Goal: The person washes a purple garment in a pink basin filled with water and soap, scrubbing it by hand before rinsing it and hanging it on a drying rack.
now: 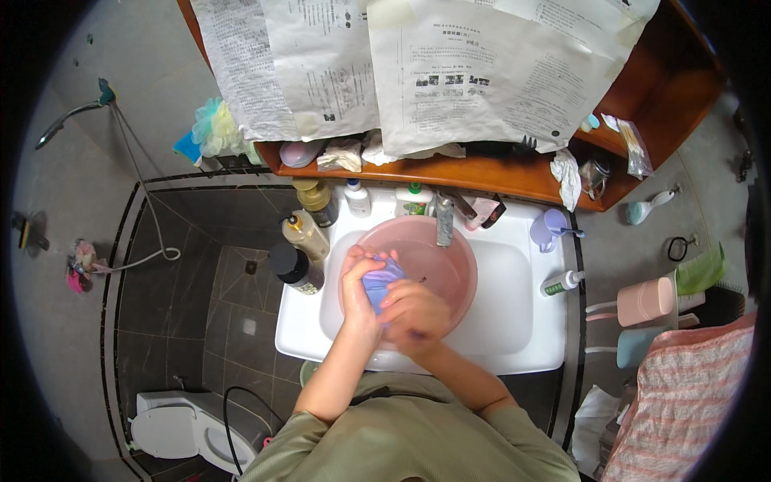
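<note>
A wet-looking purple-blue cloth [377, 288] is bunched up over the left part of a pink plastic basin [462, 274]. My left hand [359, 286] has its fingers wrapped around the cloth. On the cloth's right side, my right hand [417, 313] presses with curled fingers; it is somewhat blurred. Water lies in the basin, with small dark specks in it. The basin stands in a white washbasin [503, 301], below a metal faucet [444, 222]. Both forearms reach in from the lower edge of the picture.
Pump bottles [306, 238] and a dark-capped jar [295, 268] line the washbasin's left rim. Behind are a white bottle [357, 199] and a green-capped bottle [414, 200]. A purple mug [547, 229] and a small spray bottle [561, 283] stand right. A wooden shelf [421, 176] overhangs the back.
</note>
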The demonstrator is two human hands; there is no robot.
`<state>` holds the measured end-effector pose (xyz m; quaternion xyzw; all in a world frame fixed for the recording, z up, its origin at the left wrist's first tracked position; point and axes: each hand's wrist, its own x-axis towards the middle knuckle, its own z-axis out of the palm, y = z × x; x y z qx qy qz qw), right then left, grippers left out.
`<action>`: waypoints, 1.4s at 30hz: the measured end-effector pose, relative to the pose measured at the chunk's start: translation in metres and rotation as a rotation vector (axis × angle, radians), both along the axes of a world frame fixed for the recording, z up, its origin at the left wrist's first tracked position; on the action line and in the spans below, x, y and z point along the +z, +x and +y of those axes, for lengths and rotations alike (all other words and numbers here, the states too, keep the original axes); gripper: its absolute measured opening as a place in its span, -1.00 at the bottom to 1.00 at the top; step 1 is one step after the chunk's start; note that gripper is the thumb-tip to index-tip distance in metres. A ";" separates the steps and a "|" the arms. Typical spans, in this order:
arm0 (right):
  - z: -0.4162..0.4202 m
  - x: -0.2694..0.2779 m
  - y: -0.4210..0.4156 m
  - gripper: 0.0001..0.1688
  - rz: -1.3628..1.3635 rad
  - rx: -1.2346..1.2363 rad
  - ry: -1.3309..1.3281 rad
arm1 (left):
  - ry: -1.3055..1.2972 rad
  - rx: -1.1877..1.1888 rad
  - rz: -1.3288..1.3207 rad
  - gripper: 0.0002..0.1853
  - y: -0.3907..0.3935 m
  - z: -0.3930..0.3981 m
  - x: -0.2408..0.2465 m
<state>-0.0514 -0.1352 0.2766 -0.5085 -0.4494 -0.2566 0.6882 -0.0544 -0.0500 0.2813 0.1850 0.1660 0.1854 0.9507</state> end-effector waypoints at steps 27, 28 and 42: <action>-0.030 -0.108 0.073 -0.53 1.321 0.421 -1.089 | 2.682 -0.451 -1.540 -0.89 0.001 -0.058 -0.078; -0.028 -0.120 0.074 -0.54 1.324 0.340 -1.114 | 2.685 -0.457 -1.540 -0.89 0.004 -0.060 -0.091; -0.023 -0.152 0.080 -0.54 1.234 0.061 -1.239 | 2.974 -0.557 -1.515 -0.86 0.014 -0.067 -0.128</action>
